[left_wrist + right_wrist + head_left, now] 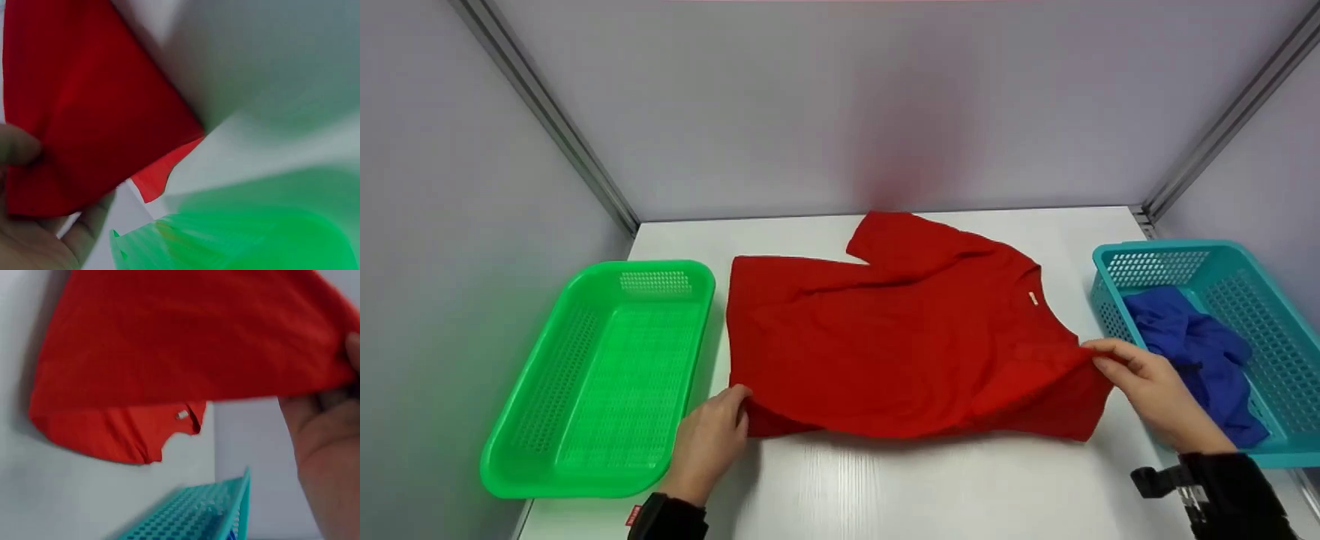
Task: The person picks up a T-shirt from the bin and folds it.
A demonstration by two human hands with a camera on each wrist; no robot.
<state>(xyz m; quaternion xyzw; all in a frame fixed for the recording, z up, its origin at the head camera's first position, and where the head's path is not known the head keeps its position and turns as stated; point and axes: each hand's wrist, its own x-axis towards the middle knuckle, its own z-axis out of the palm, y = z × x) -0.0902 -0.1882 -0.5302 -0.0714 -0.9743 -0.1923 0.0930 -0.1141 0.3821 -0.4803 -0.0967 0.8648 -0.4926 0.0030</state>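
Sitting just outside the left hand (711, 442), a green basket (592, 390) lies open side up, within easy reach yet, it seems, set off to the side so as not to crowd the fabric. The left hand itself pinches the near hem corner of a red shirt (885, 352), thumb above and fingers below, as its wrist view shows; gripping so close to the edge probably leaves the rest unrumpled.

Between the 2 hands the shirt stretches sideways across the white table (960, 480), hem by the left hand and neckline towards the right. Its near side rises a little off the surface, sagging between the 2 grips, while the far part lies beyond both hands, anchored, I judge, by its own weight. 1 far sleeve (904, 236) points away from them, and a small pale label (1033, 298) shows at the neckline.

The right hand (1155, 394) holds the shoulder beside the neckline, again between thumb and fingers, which lets the near sleeve (1076, 416) spread below it; the shoulder looks to me a sturdy place to take the pull. Just beside that hand, on its outer side, stands a teal basket (1256, 311) with a crumpled blue cloth (1192, 345) inside, its walls separating that piece from the red one.
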